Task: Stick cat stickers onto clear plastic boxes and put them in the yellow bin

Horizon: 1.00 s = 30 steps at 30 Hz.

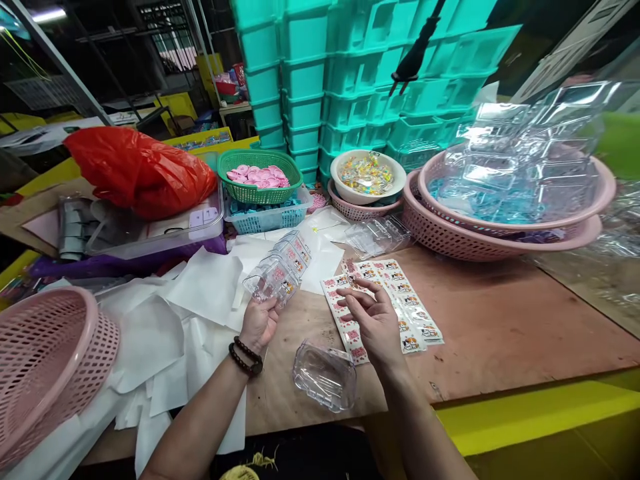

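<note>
My left hand (261, 323), with dark beads at the wrist, grips a stack of clear plastic cases (283, 267) that carry small printed stickers. My right hand (373, 319) is raised over sheets of cat and pink stickers (410, 303), its fingers apart and no object visible between them. Between my forearms, a clear plastic case (325, 375) lies on the wooden table (490, 320) near the front edge.
Pink baskets stand at the left (75, 347) and right (450, 233), the right one under clear cases. White backing papers (150, 327) cover the table's left part. Behind are a green basket (260, 193), a white bowl (345, 190), a red bag (140, 170) and stacked turquoise bins (303, 107).
</note>
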### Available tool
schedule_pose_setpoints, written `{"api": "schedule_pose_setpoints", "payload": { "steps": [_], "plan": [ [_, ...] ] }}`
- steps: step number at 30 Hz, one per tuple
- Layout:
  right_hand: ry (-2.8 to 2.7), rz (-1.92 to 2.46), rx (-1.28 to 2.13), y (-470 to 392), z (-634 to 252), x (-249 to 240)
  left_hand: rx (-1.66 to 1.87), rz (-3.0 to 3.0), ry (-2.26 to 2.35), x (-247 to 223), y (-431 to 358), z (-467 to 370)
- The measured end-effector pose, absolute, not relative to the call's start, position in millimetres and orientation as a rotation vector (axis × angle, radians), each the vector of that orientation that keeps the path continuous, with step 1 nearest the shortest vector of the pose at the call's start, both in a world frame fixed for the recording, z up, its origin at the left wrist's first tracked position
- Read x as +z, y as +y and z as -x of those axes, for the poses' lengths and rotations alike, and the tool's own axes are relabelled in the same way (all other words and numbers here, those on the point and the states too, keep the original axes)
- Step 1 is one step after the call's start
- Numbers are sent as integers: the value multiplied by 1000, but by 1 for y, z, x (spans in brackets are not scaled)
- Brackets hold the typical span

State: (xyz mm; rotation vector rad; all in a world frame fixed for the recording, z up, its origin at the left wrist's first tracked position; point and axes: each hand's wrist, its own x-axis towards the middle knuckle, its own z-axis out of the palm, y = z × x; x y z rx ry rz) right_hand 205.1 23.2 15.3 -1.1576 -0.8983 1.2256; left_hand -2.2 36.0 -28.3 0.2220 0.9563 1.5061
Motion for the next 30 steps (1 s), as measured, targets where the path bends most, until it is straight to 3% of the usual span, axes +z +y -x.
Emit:
{"api": "schedule_pose_setpoints", "payload": {
  "steps": [12,19,24,30],
  "plan": [
    [-812,1047,1185,40,-203,19,1452,-338,851,-25,30,10],
    [-607,933,1365,47,-193,41,1478,-531,830,-10,18,0],
    [-591,834,1487,47,-180,61,1635,-1069,939,0,7,-3],
    [-626,848,1354,33,-165,73,1562,-1858,1053,8,-7,2]
  ]
}}
